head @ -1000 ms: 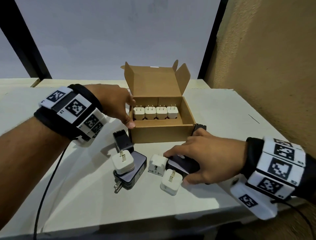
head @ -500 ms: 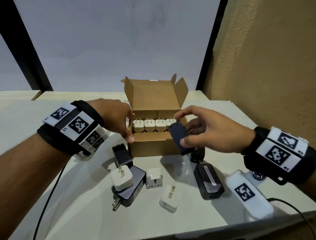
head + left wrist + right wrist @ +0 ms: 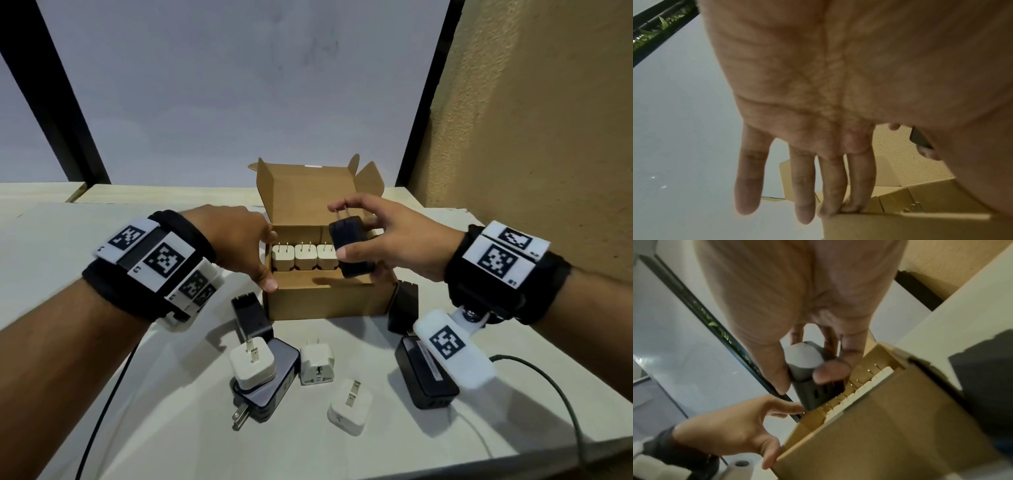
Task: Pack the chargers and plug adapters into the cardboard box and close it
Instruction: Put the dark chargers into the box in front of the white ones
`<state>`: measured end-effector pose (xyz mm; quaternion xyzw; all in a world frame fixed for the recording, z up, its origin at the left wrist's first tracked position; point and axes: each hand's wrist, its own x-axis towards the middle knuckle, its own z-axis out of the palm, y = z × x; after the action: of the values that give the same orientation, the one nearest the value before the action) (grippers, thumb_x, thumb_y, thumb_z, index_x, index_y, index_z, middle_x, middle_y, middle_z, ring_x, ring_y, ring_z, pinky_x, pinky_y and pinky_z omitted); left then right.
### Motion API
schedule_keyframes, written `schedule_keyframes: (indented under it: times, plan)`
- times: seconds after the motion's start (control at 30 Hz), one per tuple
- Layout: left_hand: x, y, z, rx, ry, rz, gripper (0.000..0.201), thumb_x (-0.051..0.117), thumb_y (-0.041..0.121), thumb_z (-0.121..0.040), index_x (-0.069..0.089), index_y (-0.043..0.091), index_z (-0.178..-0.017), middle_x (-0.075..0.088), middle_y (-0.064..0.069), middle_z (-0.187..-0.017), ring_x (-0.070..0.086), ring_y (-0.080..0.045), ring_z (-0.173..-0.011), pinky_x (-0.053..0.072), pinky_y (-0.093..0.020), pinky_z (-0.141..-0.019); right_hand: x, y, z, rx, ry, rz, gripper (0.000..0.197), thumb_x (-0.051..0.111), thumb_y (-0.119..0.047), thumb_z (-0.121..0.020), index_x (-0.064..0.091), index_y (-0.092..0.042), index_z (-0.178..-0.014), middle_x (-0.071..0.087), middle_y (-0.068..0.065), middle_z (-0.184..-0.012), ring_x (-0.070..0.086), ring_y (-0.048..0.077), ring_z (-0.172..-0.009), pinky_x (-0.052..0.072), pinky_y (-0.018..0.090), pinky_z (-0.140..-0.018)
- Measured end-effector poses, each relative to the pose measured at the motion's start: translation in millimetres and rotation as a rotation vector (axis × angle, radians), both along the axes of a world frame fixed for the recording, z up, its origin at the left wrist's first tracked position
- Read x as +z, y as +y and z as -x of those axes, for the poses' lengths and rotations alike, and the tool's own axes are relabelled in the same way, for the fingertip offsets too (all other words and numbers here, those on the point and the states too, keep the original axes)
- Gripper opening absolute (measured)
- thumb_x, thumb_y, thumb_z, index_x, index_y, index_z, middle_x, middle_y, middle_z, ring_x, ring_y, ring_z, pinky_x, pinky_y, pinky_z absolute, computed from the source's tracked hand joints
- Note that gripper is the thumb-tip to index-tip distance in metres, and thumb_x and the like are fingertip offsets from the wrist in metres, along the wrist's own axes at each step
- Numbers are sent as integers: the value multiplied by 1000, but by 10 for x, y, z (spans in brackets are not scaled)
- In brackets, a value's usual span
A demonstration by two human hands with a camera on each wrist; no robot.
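The open cardboard box (image 3: 325, 298) stands mid-table with its lid flap up. A row of white chargers (image 3: 305, 260) stands prongs-up along its back wall, also seen in the right wrist view (image 3: 859, 391). My right hand (image 3: 342, 233) pinches a black charger (image 3: 352, 253) between thumb and fingers, prongs up, just above the box's right half; the right wrist view shows this black charger (image 3: 818, 386) tilted over the row. My left hand (image 3: 263, 260) rests on the box's left wall with straight fingers (image 3: 838, 186), its thumb on the front-left corner.
In front of the box lie a black charger (image 3: 251, 318), a white charger (image 3: 251, 366) on a dark grey adapter (image 3: 277, 383), a white travel adapter (image 3: 317, 365), another white charger (image 3: 349, 406) and a black power brick (image 3: 424, 373). A black charger (image 3: 404, 305) stands beside the box's right wall. A beige wall (image 3: 531, 137) stands on the right.
My right hand picked a black charger up from the table in front of the box and carried it up over the box. The left hand stayed on the box's left side.
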<state>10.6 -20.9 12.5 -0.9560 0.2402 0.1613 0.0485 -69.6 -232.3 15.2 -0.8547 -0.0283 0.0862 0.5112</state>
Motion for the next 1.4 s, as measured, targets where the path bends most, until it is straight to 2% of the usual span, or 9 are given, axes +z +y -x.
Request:
schedule_keyframes:
  times: [0.1,0.23,0.4,0.6,0.93,1.03,1.13,1.23,1.4]
  plan:
    - [12,-13,17,3,5,2,98,72,64,-60,37,27,-143,54,12,-132,51,-17,-118,35,-30,-88,-14,154,-139,-24,-42,246,63,83,-31,-69,50,-35,-123,61,3,-103,71,29,-85,60,37,-60]
    - [6,-18,16,8,-2,8,96,72,65,-60,39,27,-141,59,12,-90,51,-15,-97,38,-30,-86,-71,315,-278,0,-56,405,66,79,-41,-72,46,-36,-128,61,3,-113,67,26,-87,61,36,-57]
    - [-9,-9,0,8,-11,-1,99,71,70,-56,40,30,-140,62,6,-121,47,-14,-92,37,-29,-81,-183,439,-374,61,-16,508,64,74,-35,-79,43,-27,-134,57,0,-123,62,20,-99,59,33,-68]
    - [41,-1,20,-31,-34,-11,97,72,67,-57,41,29,-140,50,11,-140,50,-16,-121,38,-32,-89,-302,514,-416,105,-12,638,46,78,-31,-76,61,-22,-117,65,-4,-95,60,14,-83,49,25,-73]
    - [26,3,-8,-61,-37,-45,101,70,72,-54,41,29,-140,60,12,-124,55,-15,-106,40,-32,-84,-355,536,-493,156,26,768,40,73,-29,-80,65,-28,-120,66,-1,-114,60,20,-103,51,34,-92]
    - [30,-12,-14,-74,-47,-63,103,69,74,-52,41,29,-140,50,12,-140,53,-17,-118,41,-35,-91,-363,540,-506,162,40,763,43,73,-35,-81,64,-28,-122,65,-1,-119,59,20,-107,51,35,-94]
    - [28,-6,-16,-71,-41,-66,104,68,75,-51,41,29,-140,53,11,-137,55,-17,-115,41,-35,-91,-265,483,-504,178,102,727,40,70,-43,-81,65,-30,-119,68,-4,-110,66,17,-96,54,28,-82]
    - [21,-1,-19,-68,-35,-54,103,68,75,-51,42,29,-140,55,10,-135,56,-17,-107,43,-35,-90,-182,381,-486,137,147,669,20,73,-34,-81,69,-27,-99,71,0,-95,70,17,-74,56,23,-65]
    - [10,-4,-40,-77,-37,-56,105,67,77,-49,42,29,-139,50,10,-141,54,-19,-118,43,-37,-92,-240,341,-466,112,166,663,26,75,-33,-80,68,-23,-103,75,6,-97,71,24,-80,58,32,-80]
